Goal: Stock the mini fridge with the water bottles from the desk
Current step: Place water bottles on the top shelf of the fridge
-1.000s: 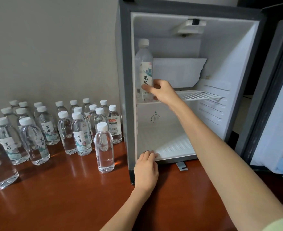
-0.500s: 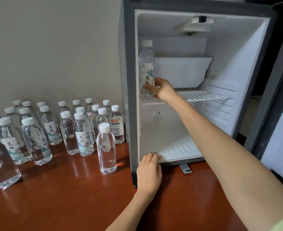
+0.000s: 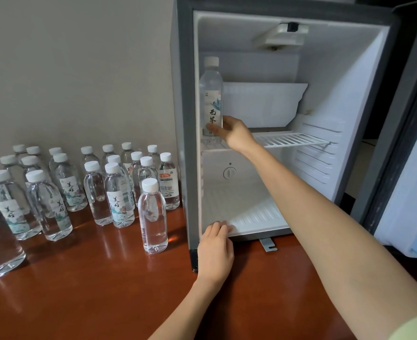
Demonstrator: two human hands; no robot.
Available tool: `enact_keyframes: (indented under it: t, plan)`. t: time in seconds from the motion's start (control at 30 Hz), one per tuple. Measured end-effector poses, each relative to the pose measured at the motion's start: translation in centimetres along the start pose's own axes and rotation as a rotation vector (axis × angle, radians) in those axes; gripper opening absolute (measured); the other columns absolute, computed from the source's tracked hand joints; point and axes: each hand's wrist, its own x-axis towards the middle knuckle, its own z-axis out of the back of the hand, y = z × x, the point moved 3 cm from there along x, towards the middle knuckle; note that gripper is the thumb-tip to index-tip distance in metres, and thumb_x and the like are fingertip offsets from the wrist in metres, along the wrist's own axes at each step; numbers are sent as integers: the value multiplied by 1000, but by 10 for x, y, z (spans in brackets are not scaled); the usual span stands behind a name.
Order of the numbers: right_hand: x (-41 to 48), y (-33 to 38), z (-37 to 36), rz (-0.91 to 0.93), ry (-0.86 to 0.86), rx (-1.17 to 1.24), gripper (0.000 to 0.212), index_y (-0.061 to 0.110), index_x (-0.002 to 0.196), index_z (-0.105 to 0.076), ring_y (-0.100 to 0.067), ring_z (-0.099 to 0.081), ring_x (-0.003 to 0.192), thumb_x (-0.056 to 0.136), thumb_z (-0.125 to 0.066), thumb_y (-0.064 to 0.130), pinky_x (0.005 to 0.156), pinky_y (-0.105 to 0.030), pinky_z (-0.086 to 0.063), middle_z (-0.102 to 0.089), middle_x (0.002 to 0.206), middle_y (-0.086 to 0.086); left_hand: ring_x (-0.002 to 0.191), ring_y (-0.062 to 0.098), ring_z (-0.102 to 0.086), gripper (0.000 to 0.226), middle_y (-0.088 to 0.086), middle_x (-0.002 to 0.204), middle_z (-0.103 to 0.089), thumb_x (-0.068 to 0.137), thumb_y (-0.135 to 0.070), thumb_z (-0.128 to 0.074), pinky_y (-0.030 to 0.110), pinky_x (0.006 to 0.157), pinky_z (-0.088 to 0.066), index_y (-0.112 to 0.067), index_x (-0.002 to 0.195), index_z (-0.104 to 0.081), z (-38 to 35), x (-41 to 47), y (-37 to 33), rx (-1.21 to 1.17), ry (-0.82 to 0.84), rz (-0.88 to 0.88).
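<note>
One bottle (image 3: 211, 94) is all we have in the mini fridge (image 3: 183, 119) so far. It stands upright at the left end of the wire shelf (image 3: 290, 139), close against the inner left wall, a little above mid-frame. Our right hand (image 3: 234, 132) grasps it low down, thumb and fingers curled round the foot of its label, so we judge this placing not quite finished. Our left hand (image 3: 216, 251), lower centre, holds nothing. Its fingers lie fairly straight over the front lip of the fridge floor (image 3: 251, 212).

About twenty desk bottles (image 3: 119, 192) stand in the left half of the frame, so we reckon nearly the whole job is left. The rest of the shelf and the floor below it hold nothing that we can see.

All the bottles are clear thin plastic with rounded shoulders and white ribbed caps. Most wear pale labels with dark brush characters. The front bottle (image 3: 152, 217) shows no label, and one beside the fridge has a red-and-white label (image 3: 169, 182).

White coated bars, thin and parallel, make up the shelf, while the floor is white moulded plastic with ridges. Our desk (image 3: 92, 290) is glossy reddish-brown wood that mirrors the bottles. Matte grey casing frames the fridge, and its door (image 3: 411, 143) stands open at the right edge.
</note>
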Motion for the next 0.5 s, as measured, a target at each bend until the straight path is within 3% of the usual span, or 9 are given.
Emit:
enact_keyframes:
  t: [0.1,0.2,0.37,0.5]
  plan:
    - [-6,0,1,28,-76,-95,56,16,136,-52,-22,-57,120,92,-56,51,100,-37,-44,-59,134,-2,102,25,-61,32,4,106,-66,75,3,-58,30,87,-48,-10,102,-68,-2,-1,2,-17,9,-3]
    - [-14,2,4,32,-168,-135,63,12,144,-42,-20,-54,122,95,-51,50,90,-30,-39,-52,143,-1,111,23,-56,36,4,113,-64,78,4,-54,29,97,-43,-9,110,-67,-2,0,2,-39,22,-4]
    - [-59,-6,0,137,-272,-59,28,12,116,-68,-21,-52,118,96,-58,29,100,-31,-40,-66,118,-2,113,18,-52,41,0,119,-60,82,3,-51,23,100,-37,-13,118,-64,6,-9,0,-93,46,4]
    - [-106,-27,0,159,-317,217,18,14,100,-72,-11,-57,112,97,-55,16,94,-16,-41,-69,109,1,110,16,-52,38,-3,115,-60,84,2,-49,19,93,-39,-13,116,-64,18,-24,-1,-141,27,35]
